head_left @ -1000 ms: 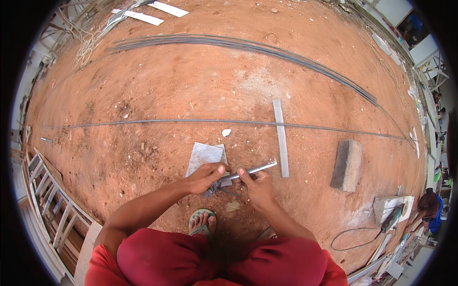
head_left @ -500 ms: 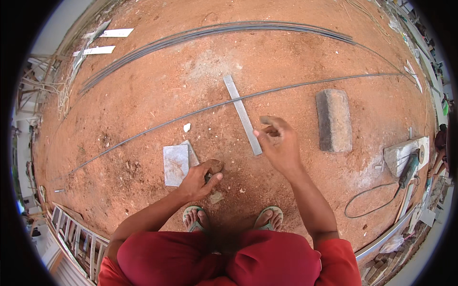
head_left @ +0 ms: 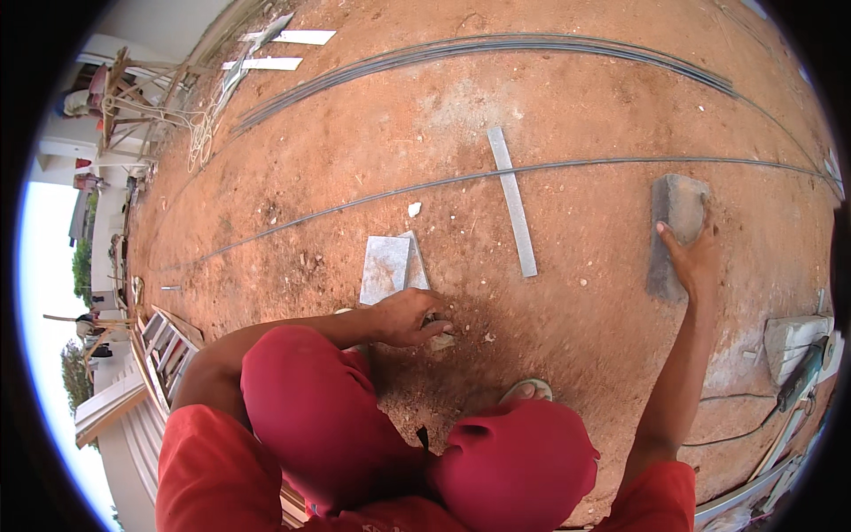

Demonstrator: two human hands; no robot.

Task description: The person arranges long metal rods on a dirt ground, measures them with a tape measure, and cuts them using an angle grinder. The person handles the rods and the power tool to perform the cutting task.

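My right hand [head_left: 696, 259] is wrapped over a grey concrete block [head_left: 681, 199] lying on the ground at the right. Its thumb presses one long side and its fingers lie along the other. My left hand [head_left: 409, 317] hovers low in front of my knees with curled fingers; whatever is in them, if anything, is hidden. Just beyond it lie two overlapping grey plates [head_left: 386, 266], dusted with reddish soil. A flat grey metal strip [head_left: 514, 213] rests on the ground between my hands, and a long thin rod [head_left: 355, 207] crosses it.
A bundle of long dark rods [head_left: 496, 44] curves across the far ground. At the right edge an angle grinder [head_left: 802, 377] with a cable leans by a pale block [head_left: 789, 341]. A ladder [head_left: 164, 346] lies at the left, and white strips [head_left: 301, 37] at the far left.
My right hand has moved right from beside the metal strip onto the concrete block. My left hand stays low near the plates. The view has shifted, with more of the left background showing.
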